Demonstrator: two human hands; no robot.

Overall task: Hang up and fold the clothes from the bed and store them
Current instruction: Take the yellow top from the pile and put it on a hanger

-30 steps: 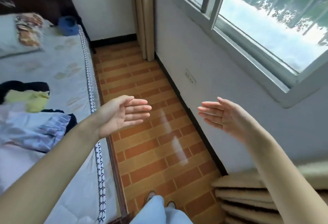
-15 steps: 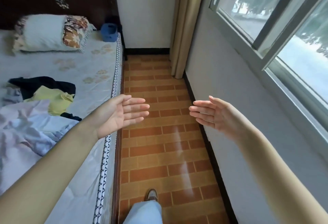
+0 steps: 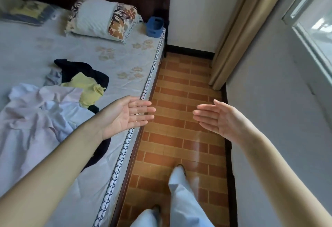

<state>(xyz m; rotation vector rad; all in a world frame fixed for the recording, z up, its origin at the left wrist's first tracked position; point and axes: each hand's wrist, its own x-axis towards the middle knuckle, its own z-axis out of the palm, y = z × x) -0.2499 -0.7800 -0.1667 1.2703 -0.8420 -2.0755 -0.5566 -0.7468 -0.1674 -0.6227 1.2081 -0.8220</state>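
A heap of clothes lies on the bed (image 3: 125,61) at the left: a pale pink and white garment (image 3: 34,111), a yellow top (image 3: 88,90) and a dark navy piece (image 3: 80,68). My left hand (image 3: 125,115) hovers flat over the bed's right edge, palm facing right, fingers straight, holding nothing. My right hand (image 3: 219,117) is raised over the floor, palm facing left, fingers straight and empty. Neither hand touches the clothes.
A patterned pillow (image 3: 102,19) and a small blue basket (image 3: 154,26) sit at the head of the bed. A narrow brick-patterned floor (image 3: 179,118) runs between bed and wall. A beige curtain (image 3: 233,34) hangs by the window (image 3: 316,28) at right.
The view has swung left and forward, bringing the bed and clothes heap more into sight. Both hands stay raised and flat. My legs step forward along the aisle.
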